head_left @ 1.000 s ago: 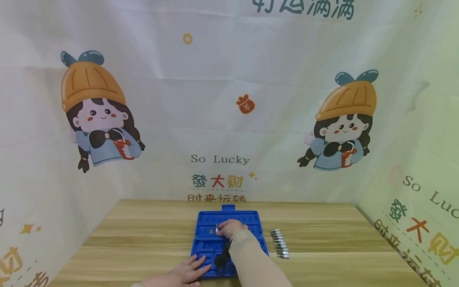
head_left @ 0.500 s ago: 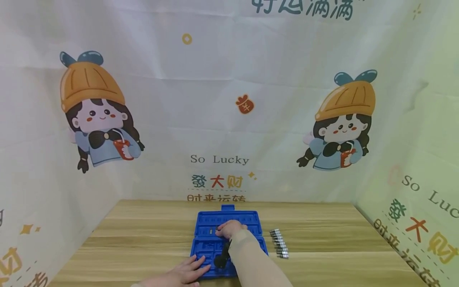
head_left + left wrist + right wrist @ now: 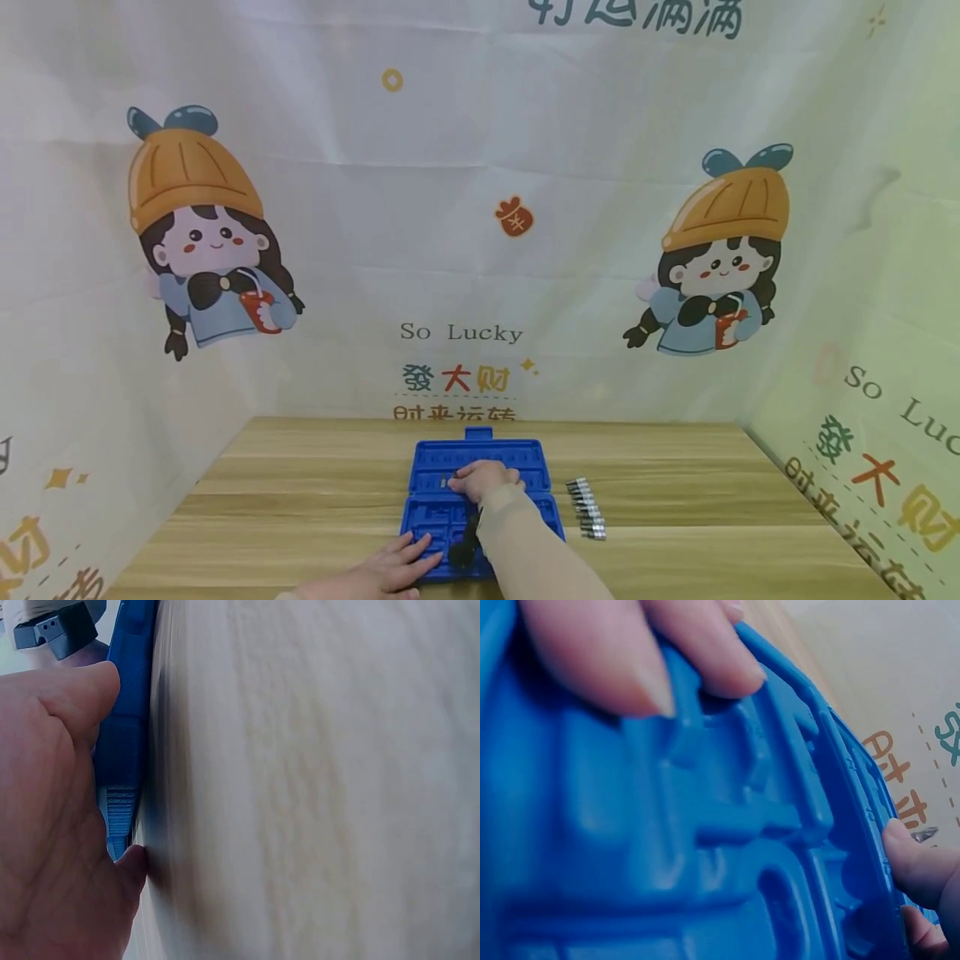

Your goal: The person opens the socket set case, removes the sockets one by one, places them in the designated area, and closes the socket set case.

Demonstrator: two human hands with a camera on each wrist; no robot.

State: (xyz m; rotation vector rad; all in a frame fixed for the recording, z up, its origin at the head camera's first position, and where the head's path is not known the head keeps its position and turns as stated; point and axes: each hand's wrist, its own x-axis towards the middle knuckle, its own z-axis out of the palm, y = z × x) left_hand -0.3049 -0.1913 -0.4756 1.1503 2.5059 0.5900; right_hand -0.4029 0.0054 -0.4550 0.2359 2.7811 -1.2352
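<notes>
A blue plastic tool case [image 3: 480, 450] lies opened flat on the table, its moulded slots facing up. My right hand [image 3: 486, 481] reaches over the raised back half, thumb and fingertips pinching a small metal bit socket [image 3: 925, 834] at a slot. Most of that piece is hidden by the fingers. Another small metal piece [image 3: 443, 482] sits in the slot just left of them. My left hand [image 3: 386, 571] rests with spread, straight fingers on the front left corner of the case. In the right wrist view, left fingertips [image 3: 727, 671] press on the moulded tray.
Several silver bit sockets [image 3: 587, 508] with dark tips lie in a column on the wooden table [image 3: 697, 500], right of the case. A printed cloth backdrop [image 3: 480, 208] rises behind the table and along both sides.
The right fingertips have shifted slightly over the slot, and the metal piece at them shows less than a second ago. The left hand and the case stay put.
</notes>
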